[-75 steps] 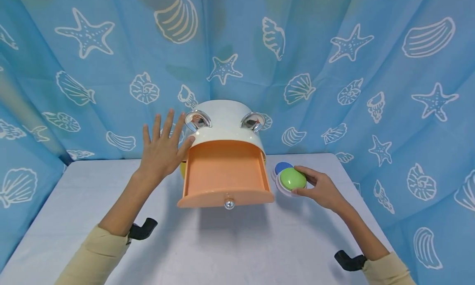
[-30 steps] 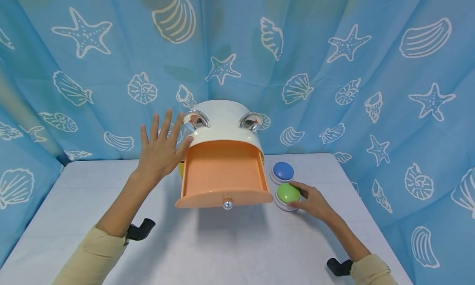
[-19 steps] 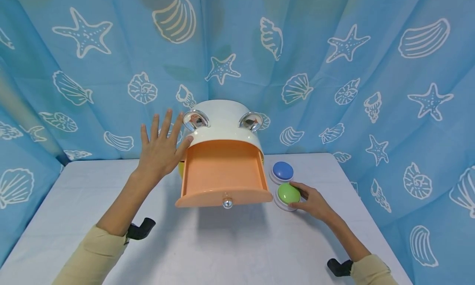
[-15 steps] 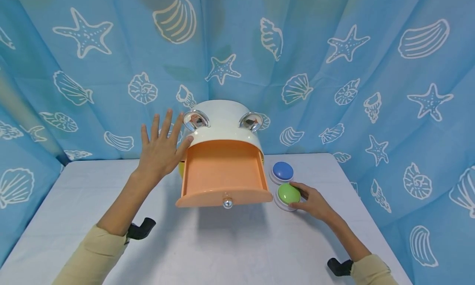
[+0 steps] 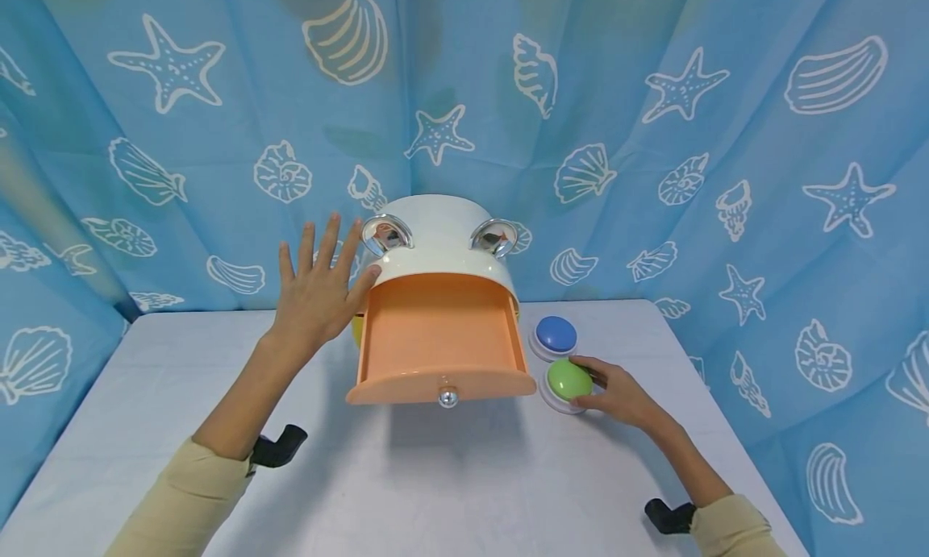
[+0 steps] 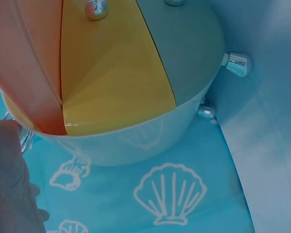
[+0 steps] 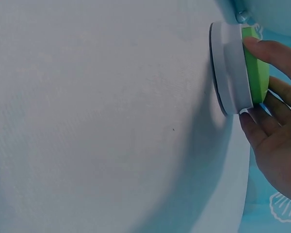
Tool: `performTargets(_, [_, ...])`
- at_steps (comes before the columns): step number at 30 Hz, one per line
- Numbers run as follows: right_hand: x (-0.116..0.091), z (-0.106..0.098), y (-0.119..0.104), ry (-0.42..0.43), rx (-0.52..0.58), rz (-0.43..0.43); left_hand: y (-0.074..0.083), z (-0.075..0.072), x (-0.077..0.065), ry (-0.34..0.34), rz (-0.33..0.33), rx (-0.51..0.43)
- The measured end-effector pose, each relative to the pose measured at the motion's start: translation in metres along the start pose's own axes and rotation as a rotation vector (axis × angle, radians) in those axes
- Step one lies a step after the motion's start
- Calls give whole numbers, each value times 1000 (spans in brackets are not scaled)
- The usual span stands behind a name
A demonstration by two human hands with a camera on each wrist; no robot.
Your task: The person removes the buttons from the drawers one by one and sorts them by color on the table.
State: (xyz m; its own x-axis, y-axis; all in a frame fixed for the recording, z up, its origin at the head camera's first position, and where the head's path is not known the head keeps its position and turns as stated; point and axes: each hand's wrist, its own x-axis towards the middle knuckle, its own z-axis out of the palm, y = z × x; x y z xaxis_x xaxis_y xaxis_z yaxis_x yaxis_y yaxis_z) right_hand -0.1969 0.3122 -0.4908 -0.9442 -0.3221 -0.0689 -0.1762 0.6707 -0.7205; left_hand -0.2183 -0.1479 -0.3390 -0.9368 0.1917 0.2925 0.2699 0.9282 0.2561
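My right hand (image 5: 620,392) holds a round push button with a green dome (image 5: 569,379) and white base, thumb and fingers about its rim. In the right wrist view the green button (image 7: 231,70) has its base down by the white table surface. Just behind it is a similar blue button (image 5: 556,334). My left hand (image 5: 315,303) is raised with fingers straight and spread, thumb at the side of a white rounded drawer cabinet (image 5: 435,234). From the cabinet's front an orange drawer (image 5: 444,339) with a silver knob is pulled out; nothing lies in it.
Two shiny silver rings (image 5: 495,238) stick up on the cabinet's front like eyes. In the left wrist view, a yellow drawer front (image 6: 111,73) and a grey-green one (image 6: 184,53) show below the orange drawer. A blue shell-print curtain (image 5: 624,81) hangs close behind the table (image 5: 450,500).
Over the last couple of seconds my right hand has brought the green button toward me, uncovering the blue one; lately it stays put. The left hand and drawer have not moved.
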Motion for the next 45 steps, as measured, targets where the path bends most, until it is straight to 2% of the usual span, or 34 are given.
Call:
performTargets(4, [1,-2,1,-7,2,-12,0,0,0,3,0,-3])
performTargets(9, [2,0,-2,-3,-4,26,0,0,0,8,0,3])
performTargets(12, [0,1,-8,52,-33,41,0,0,0,5,0,5])
performTargets(14, [-3,1,-16,120,-32,17,0,0,0,2,1,5])
performTargets(18, [-9,-1,-44,289,57,-68,0,1,0,4,1,5])
performTargets(23, [-21,-6,-90,472,212,-181,0,1,0,8,0,6])
performTargets(28, [-37,-6,-136,606,285,-270,0,1,0,9,2,9])
performTargets(31, [-48,-3,-159,649,297,-312,0,1,0,8,2,9])
performTargets(36, [-64,7,-190,628,335,-354,1,1,0,6,3,10])
performTargets(41, [-72,27,-208,524,355,-366,1,1,-1,6,1,10])
performTargets(45, [-71,44,-215,449,405,-409,1,1,-1,11,1,8])
